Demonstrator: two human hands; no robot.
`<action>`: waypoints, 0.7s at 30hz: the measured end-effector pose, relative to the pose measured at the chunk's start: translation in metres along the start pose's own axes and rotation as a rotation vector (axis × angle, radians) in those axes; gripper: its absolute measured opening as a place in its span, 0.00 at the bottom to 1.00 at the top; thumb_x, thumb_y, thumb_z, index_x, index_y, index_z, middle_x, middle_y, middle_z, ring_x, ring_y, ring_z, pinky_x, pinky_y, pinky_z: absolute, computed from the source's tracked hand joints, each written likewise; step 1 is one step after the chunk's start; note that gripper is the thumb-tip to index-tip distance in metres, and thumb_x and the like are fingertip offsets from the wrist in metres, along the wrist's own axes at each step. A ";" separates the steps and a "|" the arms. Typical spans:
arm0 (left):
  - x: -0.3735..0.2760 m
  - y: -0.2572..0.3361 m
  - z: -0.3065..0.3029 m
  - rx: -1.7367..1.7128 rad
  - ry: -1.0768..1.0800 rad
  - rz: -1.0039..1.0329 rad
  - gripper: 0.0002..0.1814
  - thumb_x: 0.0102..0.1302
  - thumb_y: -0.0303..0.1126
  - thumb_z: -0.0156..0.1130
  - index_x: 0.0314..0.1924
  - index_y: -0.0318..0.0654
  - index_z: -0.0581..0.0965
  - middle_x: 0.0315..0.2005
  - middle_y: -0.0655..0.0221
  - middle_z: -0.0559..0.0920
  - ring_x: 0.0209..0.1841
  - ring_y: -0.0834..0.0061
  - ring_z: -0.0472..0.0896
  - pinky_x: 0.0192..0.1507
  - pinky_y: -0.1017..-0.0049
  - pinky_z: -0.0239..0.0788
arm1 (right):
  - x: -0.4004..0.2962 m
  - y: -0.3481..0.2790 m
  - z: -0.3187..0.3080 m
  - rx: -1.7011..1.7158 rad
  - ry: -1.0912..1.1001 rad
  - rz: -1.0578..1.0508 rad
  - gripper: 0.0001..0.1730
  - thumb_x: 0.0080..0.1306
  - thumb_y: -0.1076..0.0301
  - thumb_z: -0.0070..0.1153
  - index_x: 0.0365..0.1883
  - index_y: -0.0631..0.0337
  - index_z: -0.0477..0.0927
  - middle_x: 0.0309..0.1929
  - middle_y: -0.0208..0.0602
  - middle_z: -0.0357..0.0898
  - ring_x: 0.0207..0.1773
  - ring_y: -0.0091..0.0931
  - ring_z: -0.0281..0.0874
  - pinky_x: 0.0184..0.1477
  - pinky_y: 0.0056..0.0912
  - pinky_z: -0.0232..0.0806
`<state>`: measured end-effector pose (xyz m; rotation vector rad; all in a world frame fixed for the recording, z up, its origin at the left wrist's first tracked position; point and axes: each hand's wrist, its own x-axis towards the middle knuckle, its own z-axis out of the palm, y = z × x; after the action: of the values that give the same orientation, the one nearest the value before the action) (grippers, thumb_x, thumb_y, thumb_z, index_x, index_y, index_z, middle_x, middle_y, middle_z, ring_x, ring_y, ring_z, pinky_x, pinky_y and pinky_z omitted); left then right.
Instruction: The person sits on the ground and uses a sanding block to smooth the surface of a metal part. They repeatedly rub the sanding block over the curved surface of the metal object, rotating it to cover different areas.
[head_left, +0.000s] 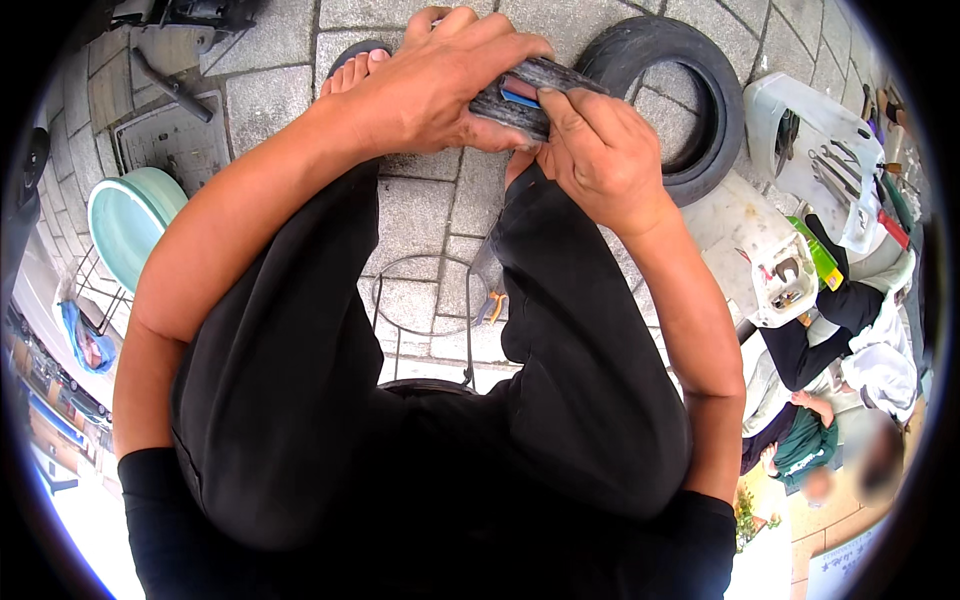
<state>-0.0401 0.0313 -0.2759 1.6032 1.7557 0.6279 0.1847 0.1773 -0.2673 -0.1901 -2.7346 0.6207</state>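
My left hand (457, 90) is clamped around a dark, worn piece of rubber, perhaps part of a tire (510, 112), its fingers over the far side and its thumb on the near side. On the rubber's upper face lies a small strip (523, 91), reddish with a blue edge. My right hand (600, 150) has its fingertips at the strip's right end, on the rubber; whether it pinches the strip or presses it down, I cannot tell. The rubber's far edge and underside are partly hidden by my hands. Just beyond my right hand, a scooter-type tire (720, 112) lies flat on the paving.
A cut white plastic container (765, 112) with wrenches (836, 169) and a small parts tray (810, 289) are at right. Pliers (491, 307) lie by a wire-frame stand (375, 300) between my legs. A turquoise basin (116, 225) is at left. Several people sit at lower right.
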 end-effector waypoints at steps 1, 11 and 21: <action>-0.002 -0.002 0.000 0.006 0.022 0.029 0.50 0.59 0.54 0.89 0.80 0.56 0.77 0.59 0.67 0.81 0.67 0.51 0.75 0.77 0.48 0.63 | -0.003 0.003 0.001 0.005 0.002 -0.001 0.34 0.48 0.70 0.85 0.57 0.60 0.91 0.39 0.31 0.85 0.38 0.36 0.87 0.41 0.40 0.79; -0.003 -0.005 0.002 -0.002 0.005 0.001 0.50 0.57 0.50 0.90 0.79 0.61 0.77 0.63 0.69 0.81 0.70 0.51 0.74 0.78 0.49 0.69 | -0.021 0.011 -0.007 0.107 -0.030 0.158 0.33 0.51 0.72 0.86 0.58 0.57 0.91 0.47 0.38 0.89 0.42 0.40 0.91 0.42 0.42 0.84; -0.004 -0.005 0.003 0.015 0.051 0.032 0.50 0.58 0.52 0.90 0.79 0.55 0.77 0.60 0.69 0.81 0.65 0.51 0.75 0.75 0.52 0.66 | 0.006 -0.005 0.000 0.176 -0.060 0.080 0.42 0.45 0.73 0.84 0.64 0.54 0.90 0.50 0.34 0.86 0.45 0.39 0.89 0.48 0.44 0.83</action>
<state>-0.0411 0.0268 -0.2806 1.6415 1.7779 0.6776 0.1791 0.1739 -0.2635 -0.2422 -2.7219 0.8981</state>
